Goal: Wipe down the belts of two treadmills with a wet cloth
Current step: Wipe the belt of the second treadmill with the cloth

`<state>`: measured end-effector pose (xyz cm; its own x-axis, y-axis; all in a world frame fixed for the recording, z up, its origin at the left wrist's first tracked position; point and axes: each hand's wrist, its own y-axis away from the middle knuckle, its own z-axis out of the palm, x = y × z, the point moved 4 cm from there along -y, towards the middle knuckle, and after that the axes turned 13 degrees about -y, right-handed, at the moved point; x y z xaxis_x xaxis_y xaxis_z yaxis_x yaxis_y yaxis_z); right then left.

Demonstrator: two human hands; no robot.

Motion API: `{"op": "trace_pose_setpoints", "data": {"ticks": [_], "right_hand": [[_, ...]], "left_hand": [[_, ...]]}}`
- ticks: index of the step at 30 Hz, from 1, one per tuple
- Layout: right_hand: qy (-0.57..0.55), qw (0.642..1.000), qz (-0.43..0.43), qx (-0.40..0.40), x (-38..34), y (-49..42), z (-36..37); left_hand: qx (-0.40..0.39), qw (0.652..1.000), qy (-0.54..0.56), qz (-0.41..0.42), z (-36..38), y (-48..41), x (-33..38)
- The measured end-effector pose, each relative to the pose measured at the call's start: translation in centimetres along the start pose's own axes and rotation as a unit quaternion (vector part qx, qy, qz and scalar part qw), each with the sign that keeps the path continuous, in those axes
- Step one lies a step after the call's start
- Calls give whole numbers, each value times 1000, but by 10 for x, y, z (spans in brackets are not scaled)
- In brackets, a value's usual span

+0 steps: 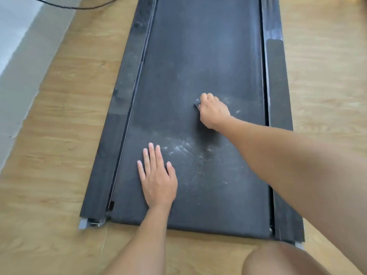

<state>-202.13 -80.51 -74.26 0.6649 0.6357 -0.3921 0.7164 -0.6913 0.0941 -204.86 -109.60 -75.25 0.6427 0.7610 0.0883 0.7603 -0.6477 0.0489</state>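
While the left hand (157, 180) lies flat, fingers (152, 155) straight, on the dusty treadmill belt (198, 56), the right hand (213, 112) presses mid-belt. Its curled fingers grip what looks like a small grey cloth (197, 103).

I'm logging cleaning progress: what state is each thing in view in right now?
treadmill belt: dusty, white smears in its near half.
left hand: flat on the belt, fingers straight.
right hand: gripping the cloth.
cloth: bunched up, pressed on the belt.
left side rail: dusty.
cable: lying on the floor.
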Motion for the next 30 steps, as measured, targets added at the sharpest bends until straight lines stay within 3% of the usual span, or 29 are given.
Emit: {"op": "trace_pose_setpoints", "data": {"ticks": [6,9,12,14,17,19,23,25,27,30], "right_hand": [[21,998,19,51,22,-67,-7],[5,999,-13,51,21,7,6],[-17,996,-86,1,24,122,14],[-14,993,-116,-21,37,153,8],[39,992,-114,-33,56,112,2],[63,996,-65,6,68,54,-5],[9,997,65,32,90,-60,-26],[2,997,72,29,92,-76,-25],[24,997,48,48,84,-45,-19],[15,999,-11,41,63,74,-1]], "left_hand": [[46,998,-43,-7,22,-2,1],[34,998,-46,-7,24,-2,2],[27,998,-51,-11,19,-1,1],[33,998,-51,-18,18,-4,2],[33,998,-54,-19,20,-7,2],[35,998,-55,-17,23,-3,3],[47,997,-57,-22,25,-1,4],[50,997,-62,-24,25,-6,3],[43,997,-64,-28,26,-6,1],[32,997,-66,-25,24,-3,-1]]}}
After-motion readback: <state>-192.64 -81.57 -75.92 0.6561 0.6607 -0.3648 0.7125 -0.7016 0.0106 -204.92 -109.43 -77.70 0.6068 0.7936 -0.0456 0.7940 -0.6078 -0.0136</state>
